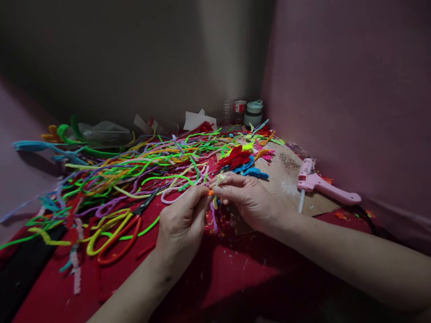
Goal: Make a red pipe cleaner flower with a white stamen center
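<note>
At the frame's centre, I see the left hand (183,216) and the right hand (251,200), both nearly closed, pinching a small orange piece (211,193).

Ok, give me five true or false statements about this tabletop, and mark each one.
1. The left hand and right hand meet at a small orange piece. True.
2. The hot glue gun lies to the left of both hands. False: it lies to their right.
3. The scissors lie to the left of both hands. True.
4. The table covering is green. False: it is red.
5. A translucent glue stick juts from the hot glue gun. True.
</note>
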A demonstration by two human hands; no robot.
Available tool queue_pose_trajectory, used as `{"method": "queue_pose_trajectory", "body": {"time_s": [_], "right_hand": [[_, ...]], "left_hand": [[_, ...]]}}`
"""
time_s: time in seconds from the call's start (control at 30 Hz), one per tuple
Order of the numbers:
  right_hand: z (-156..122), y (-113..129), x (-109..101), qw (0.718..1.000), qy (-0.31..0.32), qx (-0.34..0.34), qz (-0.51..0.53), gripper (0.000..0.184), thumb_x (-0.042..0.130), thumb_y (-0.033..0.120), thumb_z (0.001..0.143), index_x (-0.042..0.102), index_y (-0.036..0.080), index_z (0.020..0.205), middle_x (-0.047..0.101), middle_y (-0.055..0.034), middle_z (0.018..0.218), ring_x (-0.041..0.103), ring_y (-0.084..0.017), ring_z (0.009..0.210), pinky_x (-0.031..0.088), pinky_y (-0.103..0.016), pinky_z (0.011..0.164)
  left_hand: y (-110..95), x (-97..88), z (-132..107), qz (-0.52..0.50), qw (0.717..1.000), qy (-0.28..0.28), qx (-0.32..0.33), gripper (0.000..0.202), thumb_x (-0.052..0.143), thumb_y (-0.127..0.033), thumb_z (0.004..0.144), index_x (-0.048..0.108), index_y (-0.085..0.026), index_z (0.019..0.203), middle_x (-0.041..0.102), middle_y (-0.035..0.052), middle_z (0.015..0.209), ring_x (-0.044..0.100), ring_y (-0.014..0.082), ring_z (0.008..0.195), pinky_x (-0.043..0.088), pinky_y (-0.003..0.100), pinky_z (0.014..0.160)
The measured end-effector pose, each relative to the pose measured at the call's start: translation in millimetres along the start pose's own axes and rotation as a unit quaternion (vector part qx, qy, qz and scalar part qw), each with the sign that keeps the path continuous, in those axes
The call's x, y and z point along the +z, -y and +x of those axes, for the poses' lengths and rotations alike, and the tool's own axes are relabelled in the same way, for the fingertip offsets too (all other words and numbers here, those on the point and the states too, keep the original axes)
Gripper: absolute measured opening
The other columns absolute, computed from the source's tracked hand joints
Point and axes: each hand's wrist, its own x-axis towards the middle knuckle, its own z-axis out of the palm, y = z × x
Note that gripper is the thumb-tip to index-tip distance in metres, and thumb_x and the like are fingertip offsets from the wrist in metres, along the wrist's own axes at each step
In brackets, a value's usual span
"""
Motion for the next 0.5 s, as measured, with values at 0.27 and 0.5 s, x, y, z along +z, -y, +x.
{"method": "queue_pose_trajectory", "body": {"time_s": [0.27, 0.5], "right_hand": [[3.5, 15.2, 4.3, 0.994, 0.033, 0.093, 0.054, 0.008, 0.070, 0.020, 0.070, 0.063, 0.016, 0.070, 0.056, 0.0035, 0.063, 0.051, -0.010, 0.057, 0.038, -0.027, 0.060], [20.1, 20.6, 11.8, 0.990, 0.108, 0.074, 0.044, 0.007, 0.071, 0.020, 0.068, 0.067, 0.015, 0.070, 0.059, 0.0021, 0.068, 0.052, -0.009, 0.065, 0.037, -0.024, 0.064]], "left_hand": [[-11.9, -8.5, 11.5, -0.354, 0.891, 0.097, -0.266, 0.012, 0.056, -0.025, 0.081, 0.057, -0.016, 0.073, 0.054, -0.0048, 0.052, 0.044, 0.0051, 0.032, 0.035, 0.016, 0.032], [1.4, -14.4, 18.7, -0.555, 0.766, 0.140, -0.292, 0.013, 0.060, -0.024, 0.077, 0.055, -0.015, 0.069, 0.052, -0.0057, 0.046, 0.027, 0.0017, 0.022, 0.029, 0.014, 0.020]]}}
